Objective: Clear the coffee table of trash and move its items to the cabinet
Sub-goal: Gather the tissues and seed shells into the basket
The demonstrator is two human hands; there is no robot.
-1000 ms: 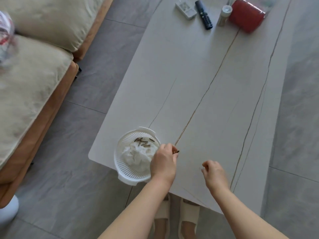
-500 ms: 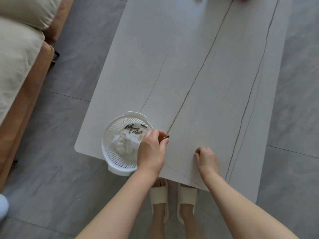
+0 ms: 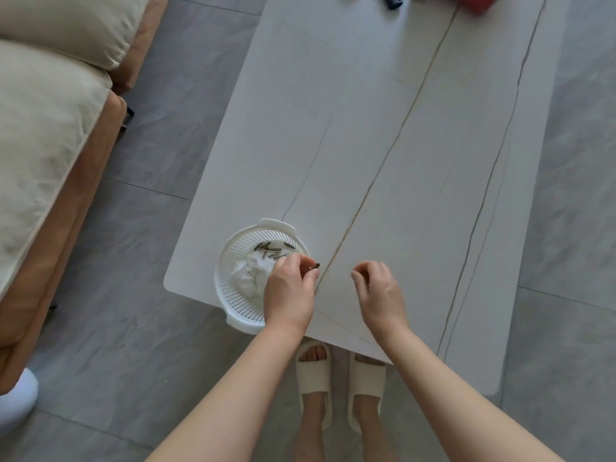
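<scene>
At the coffee table's (image 3: 383, 135) near left corner, the white basket (image 3: 233, 295) holds crumpled tissue (image 3: 250, 278) and seed shells (image 3: 271, 250). The left hand (image 3: 290, 291) pinches one shell (image 3: 315, 266) beside its rim; the right hand (image 3: 376, 291) hovers, fingers loosely curled, empty. A remote (image 3: 393, 0) and red item (image 3: 476, 3) sit at the far edge.

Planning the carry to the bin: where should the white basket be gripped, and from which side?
Grip the basket by its two flat rim handles, far and near, from above. The near one overhangs the table edge, so fingers fit under it; level keeps the tissue and seed shells inside.
</scene>
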